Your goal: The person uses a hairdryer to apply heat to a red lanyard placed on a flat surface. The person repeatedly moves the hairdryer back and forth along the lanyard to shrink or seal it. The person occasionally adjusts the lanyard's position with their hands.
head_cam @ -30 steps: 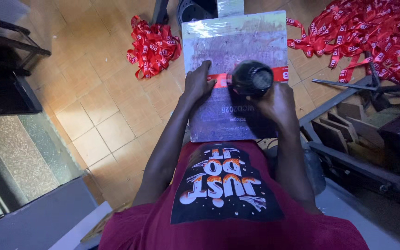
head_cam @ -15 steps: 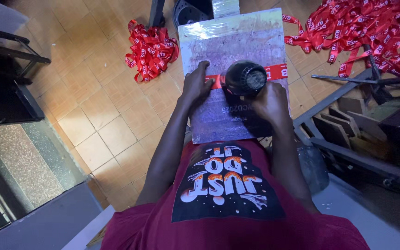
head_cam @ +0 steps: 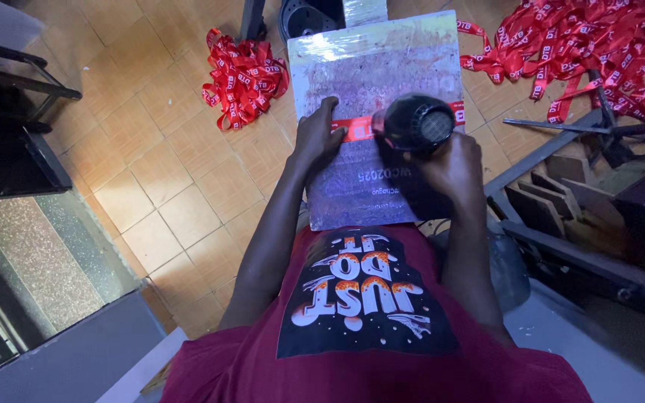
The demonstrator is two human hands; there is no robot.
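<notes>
Tiled flooring surrounds a shiny grey worktop point(head_cam: 382, 67). A red ribbon point(head_cam: 354, 128) is pinned flat by the spread left hand point(head_cam: 316, 138), apparently steadied for the black heat gun point(head_cam: 413, 123) gripped just beside it in the closed right hand point(head_cam: 453, 166).

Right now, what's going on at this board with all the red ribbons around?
A person in a dark red printed shirt leans over a flat silvery board. The left hand presses down one end of a red ribbon strip laid across the board. The right hand holds a black round-headed tool, which looks like a heat gun or blower, over the same strip. One pile of red ribbons lies on the tiled floor to the left, and a bigger heap sits at upper right.
</notes>
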